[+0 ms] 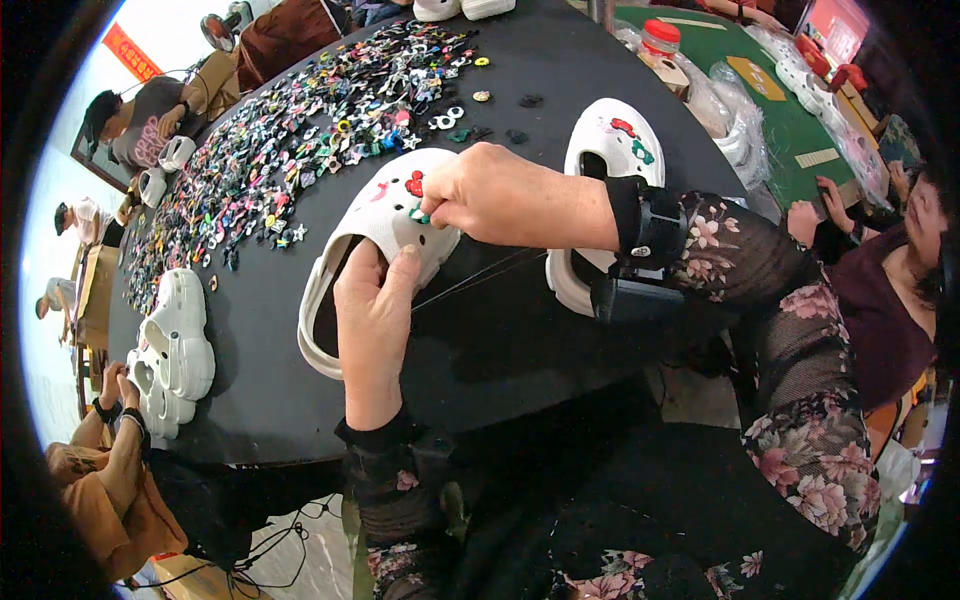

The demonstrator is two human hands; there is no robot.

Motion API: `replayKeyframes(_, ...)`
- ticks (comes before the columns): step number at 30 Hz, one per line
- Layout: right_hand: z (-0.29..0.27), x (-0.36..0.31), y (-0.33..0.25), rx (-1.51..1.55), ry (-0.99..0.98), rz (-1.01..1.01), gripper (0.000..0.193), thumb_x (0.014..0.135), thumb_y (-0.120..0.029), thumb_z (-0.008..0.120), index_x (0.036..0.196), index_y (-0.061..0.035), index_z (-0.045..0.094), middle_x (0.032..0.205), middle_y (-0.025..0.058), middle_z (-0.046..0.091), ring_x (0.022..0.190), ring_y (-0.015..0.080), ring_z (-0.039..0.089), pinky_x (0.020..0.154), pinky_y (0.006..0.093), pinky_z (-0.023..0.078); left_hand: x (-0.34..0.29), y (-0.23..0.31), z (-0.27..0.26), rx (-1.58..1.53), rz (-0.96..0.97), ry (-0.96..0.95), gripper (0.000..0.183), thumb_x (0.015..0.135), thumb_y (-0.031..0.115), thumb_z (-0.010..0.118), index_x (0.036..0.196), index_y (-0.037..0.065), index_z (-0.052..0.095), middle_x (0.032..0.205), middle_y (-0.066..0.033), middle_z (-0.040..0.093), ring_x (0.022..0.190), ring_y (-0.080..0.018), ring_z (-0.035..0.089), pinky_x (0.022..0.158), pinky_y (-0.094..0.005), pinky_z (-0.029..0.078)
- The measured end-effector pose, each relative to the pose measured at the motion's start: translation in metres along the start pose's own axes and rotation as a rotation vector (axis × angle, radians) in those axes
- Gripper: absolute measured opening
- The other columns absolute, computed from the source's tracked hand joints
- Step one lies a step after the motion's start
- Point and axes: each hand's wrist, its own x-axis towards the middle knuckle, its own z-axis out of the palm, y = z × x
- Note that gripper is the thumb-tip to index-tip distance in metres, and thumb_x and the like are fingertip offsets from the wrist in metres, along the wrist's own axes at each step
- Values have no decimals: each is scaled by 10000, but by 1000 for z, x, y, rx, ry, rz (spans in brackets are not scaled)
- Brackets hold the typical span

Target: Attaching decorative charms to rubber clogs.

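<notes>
A white clog (350, 215) with holes in its upper is tilted over the dark table in front of me. My left hand (375, 310) grips it, fingers inside the opening and thumb on the outside. On its toe sit a red charm (415, 183) and a pink charm (379, 191). My right hand (510, 200) pinches a small green-and-white charm (418, 215) against the upper, beside the red one; its back is hidden. Right of it, partly behind my right wrist, lies a second white clog (590, 140) with red and green charms (630, 140).
A wide heap of colourful small charms (300, 130) covers the table's far left. More white clogs (180, 340) stand at the left edge near a co-worker's hands (115, 390). Another person (900, 260) sits at right, by a green table (700, 50) with plastic bags and a red-lidded jar (660, 38).
</notes>
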Motion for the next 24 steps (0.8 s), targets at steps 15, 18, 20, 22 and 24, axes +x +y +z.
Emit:
replayKeyframes(15,5,-22,-5,-221,-168,-210,342,777,80,551,1117,94,580,1007,187,602,1001,343,580,847,403,486,-2,-8,4,-4,38,55,115,878,28,550,901,-73,601,805,-33,616,732,-74,509,660,-250,423)
replayKeyframes(18,7,-23,1,-246,-175,-231,337,769,77,554,1105,89,579,1014,176,589,1013,329,566,860,395,477,-2,-8,9,-23,64,57,83,871,13,556,836,-61,575,752,-15,582,701,-66,483,632,-243,404)
replayKeyframes(20,9,-21,4,-240,-187,-257,335,766,72,558,1100,85,580,1012,170,580,1013,322,558,860,393,475,-4,-8,8,-11,69,66,87,869,5,559,805,-53,561,732,-7,565,686,-61,469,618,-238,393)
replayKeyframes(22,9,-21,8,-236,-201,-279,334,762,67,562,1095,82,581,1009,163,571,1013,315,551,860,391,473,-5,-10,9,41,106,82,97,869,-5,556,781,-46,551,714,-1,558,674,-53,456,603,-232,380)
replayKeyframes(24,9,-21,10,-215,-200,-317,322,757,53,573,1077,78,583,992,154,560,1000,308,547,855,388,473,-6,-7,13,7,80,88,102,868,-9,557,774,-44,540,700,5,539,665,-51,443,591,-233,370)
